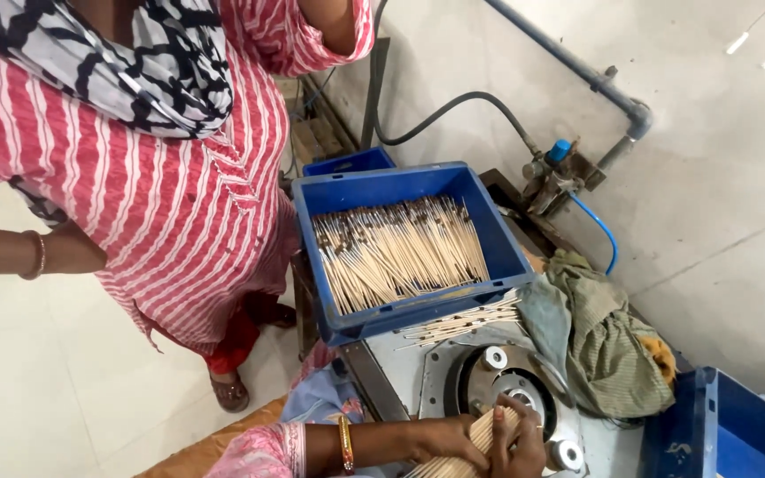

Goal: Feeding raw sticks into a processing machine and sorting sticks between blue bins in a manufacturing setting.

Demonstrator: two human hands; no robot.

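1. My left hand (449, 440) and right hand (517, 443) are both closed around a bundle of thin wooden sticks (462, 453), at 6 o'clock, over the round metal fixture (508, 389).
2. I judge the sticks light, stiff and brittle, and loose in the bundle; best gripped mid-length.
3. A blue crate (405, 188) of sticks sits at 12 o'clock; a standing person's striped tunic (179, 221) at 10.

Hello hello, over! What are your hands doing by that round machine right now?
Left hand and right hand both gripping one bundle of thin sticks. Bundle at round metal machine opening. Blue crate of sticks behind; crumpled green cloth beside.
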